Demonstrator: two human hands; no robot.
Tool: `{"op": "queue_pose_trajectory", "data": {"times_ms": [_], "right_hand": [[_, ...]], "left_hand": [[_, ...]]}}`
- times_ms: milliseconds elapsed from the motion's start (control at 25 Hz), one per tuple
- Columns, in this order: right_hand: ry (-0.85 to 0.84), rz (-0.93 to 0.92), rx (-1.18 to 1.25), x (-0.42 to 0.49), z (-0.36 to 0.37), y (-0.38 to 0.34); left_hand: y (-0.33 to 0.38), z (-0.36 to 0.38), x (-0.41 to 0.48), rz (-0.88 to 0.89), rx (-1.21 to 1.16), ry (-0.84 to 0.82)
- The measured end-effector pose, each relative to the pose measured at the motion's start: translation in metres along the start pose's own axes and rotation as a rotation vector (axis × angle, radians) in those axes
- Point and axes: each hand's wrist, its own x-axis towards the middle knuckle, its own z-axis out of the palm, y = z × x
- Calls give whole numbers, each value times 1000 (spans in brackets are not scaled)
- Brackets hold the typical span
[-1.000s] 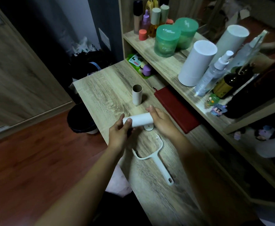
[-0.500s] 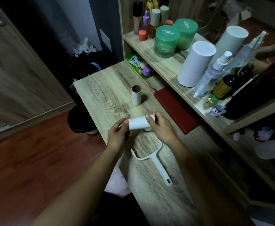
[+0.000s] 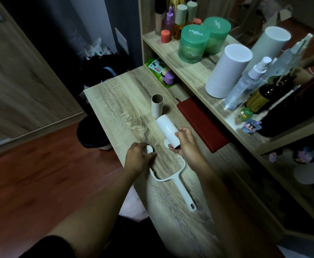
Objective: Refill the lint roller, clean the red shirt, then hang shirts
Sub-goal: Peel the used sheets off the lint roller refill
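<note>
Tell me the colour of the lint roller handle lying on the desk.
The lint roller handle is white, seen best in the head view.

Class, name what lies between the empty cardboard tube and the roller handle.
In the head view, the white refill roll, held by the right hand.

2 green jars, 2 white canisters, 1 cardboard tube.

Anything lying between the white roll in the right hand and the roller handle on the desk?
Nothing visible blocks it. The white roll, held in the right hand, hangs just beyond the fork of the roller handle. The left hand, pinching a small white cap, sits beside the fork's left prong, not across it.
</note>
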Motion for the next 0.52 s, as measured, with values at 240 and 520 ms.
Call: {"op": "queue_pose_trajectory", "data": {"times_ms": [240,520], "right_hand": [[22,27,-22,-6,5,-2],[40,-172,-99,-15,13,-6]], "left_hand": [[-6,5,2,253,250,-79],[-5,-14,1,221,59,33]]}}
